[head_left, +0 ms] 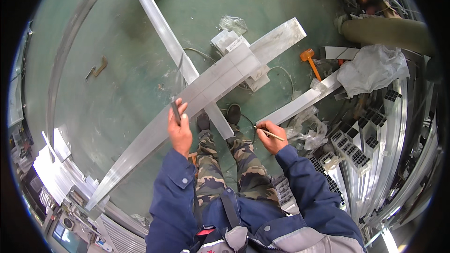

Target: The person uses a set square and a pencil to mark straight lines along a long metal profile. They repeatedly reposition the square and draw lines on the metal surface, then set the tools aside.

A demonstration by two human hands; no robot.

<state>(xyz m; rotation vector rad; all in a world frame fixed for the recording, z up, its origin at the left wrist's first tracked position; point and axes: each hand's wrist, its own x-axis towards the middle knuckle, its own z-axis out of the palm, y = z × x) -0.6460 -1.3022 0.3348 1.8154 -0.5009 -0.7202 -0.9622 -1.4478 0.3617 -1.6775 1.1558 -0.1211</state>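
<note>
My left hand (180,131) is closed around a dark bar-handled tool (176,111), over the near edge of a long, wide silvery metal profile (187,105). A thin grey blade seems to extend up from the handle; its exact kind is unclear. Several thin lines cross the profile's upper face towards its right end. My right hand (272,139) pinches a slim yellowish pencil (272,135), its dark tip pointing left, apart from the profile. Below the marked profile, another long metal bar (161,23) runs crosswise, and a flat pale length (281,40) sticks out at the right.
An orange mallet (309,61) and a pale bar (300,105) lie to the right. Bundled metal profiles (351,152) and crumpled plastic (375,68) crowd that side. A clamp-like tool (98,68) rests on the green floor at left. A cable (290,82) loops near my shoes (233,113).
</note>
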